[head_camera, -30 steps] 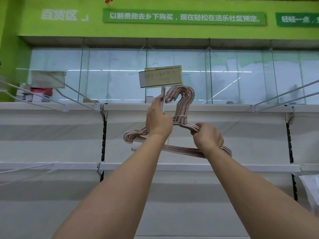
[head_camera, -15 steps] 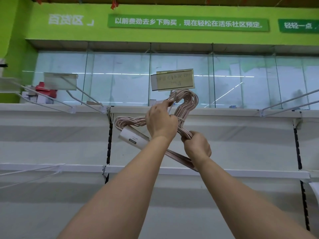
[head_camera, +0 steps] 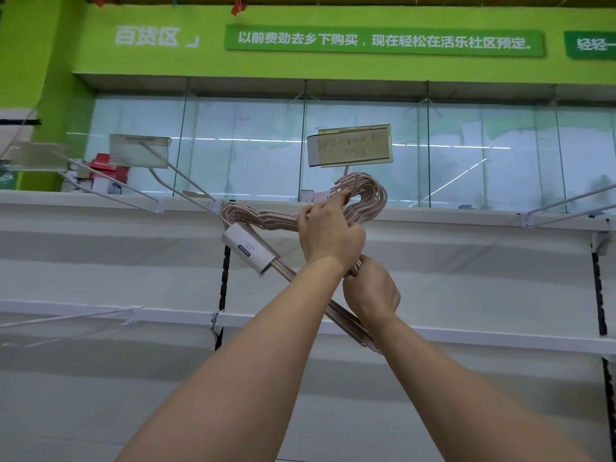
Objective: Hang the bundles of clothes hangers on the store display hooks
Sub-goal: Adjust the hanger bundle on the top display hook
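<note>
A bundle of pale pink wire hangers [head_camera: 263, 217] with a white paper sleeve [head_camera: 248, 249] is held up, tilted, right at the display hook [head_camera: 346, 171] under a yellowed price tag [head_camera: 353, 145]. The bundle's curved hook tops [head_camera: 375, 198] sit around the display hook's tip. My left hand [head_camera: 328, 235] grips the bundle near its neck, fingers pinching at the hook tip. Lower down, my right hand [head_camera: 371, 290] grips the bundle's lower right side. How far the hook passes through the bundle is hidden by my left hand.
Bare white display hooks stick out at the left [head_camera: 180, 176], far left [head_camera: 83, 181] and right [head_camera: 566, 205]. White shelves [head_camera: 466, 335] and back panels fill the wall below. Red and white boxes [head_camera: 106, 170] stand on top at the left. A green sign band [head_camera: 383, 41] runs above.
The bundle has tilted, left end up and right end down. My right hand dropped lower and moved under my left hand. The view shifted, so the hook sits further right.
</note>
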Tool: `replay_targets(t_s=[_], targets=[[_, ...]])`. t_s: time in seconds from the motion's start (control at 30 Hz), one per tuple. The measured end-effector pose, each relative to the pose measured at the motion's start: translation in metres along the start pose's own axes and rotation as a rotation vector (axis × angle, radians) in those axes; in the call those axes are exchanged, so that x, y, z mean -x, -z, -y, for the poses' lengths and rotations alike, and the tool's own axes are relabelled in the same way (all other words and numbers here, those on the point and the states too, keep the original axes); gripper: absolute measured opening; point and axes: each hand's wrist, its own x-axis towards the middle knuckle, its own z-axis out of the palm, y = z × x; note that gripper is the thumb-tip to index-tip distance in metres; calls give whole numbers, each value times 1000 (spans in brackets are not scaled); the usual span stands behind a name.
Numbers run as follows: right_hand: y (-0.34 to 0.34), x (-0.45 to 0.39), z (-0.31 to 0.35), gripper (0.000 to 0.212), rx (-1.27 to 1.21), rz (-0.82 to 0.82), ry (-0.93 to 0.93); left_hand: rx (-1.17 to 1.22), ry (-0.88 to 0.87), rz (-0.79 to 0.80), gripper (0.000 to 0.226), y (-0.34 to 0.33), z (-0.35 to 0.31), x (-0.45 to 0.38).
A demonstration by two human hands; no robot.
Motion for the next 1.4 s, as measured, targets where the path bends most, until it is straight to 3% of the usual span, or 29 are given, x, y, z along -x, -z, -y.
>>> replay_targets(t_s=[0.13,0.23,0.37,0.47,0.63,0.73,0.87,1.17,1.3,1.4], targets=[[1,2,8,25,94,-11,89,79,7,0,56,-1,-3,6],[4,-5,2,15,151,-10,109,153,21,-9,49,-3,-2,7],[18,-17,-18,16,276,-3,117,219,181,-67,26,-11,3,11],[35,-29,-27,15,346,10,147,-41,217,-46,24,-19,18,17],[45,-36,-39,19,353,106,191,-336,24,261,58,-21,37,23],[45,-31,-40,47,247,108,245,-446,-35,261,56,-18,42,20],[35,-21,-37,44,246,28,385,-513,-31,217,55,-20,44,22],[32,-48,-30,41,232,138,312,-509,77,241,57,-39,44,6],[25,-53,-34,38,184,72,258,-480,93,241,58,-53,48,4],[22,-56,-41,38,209,59,264,-291,155,261,57,-56,54,-1]])
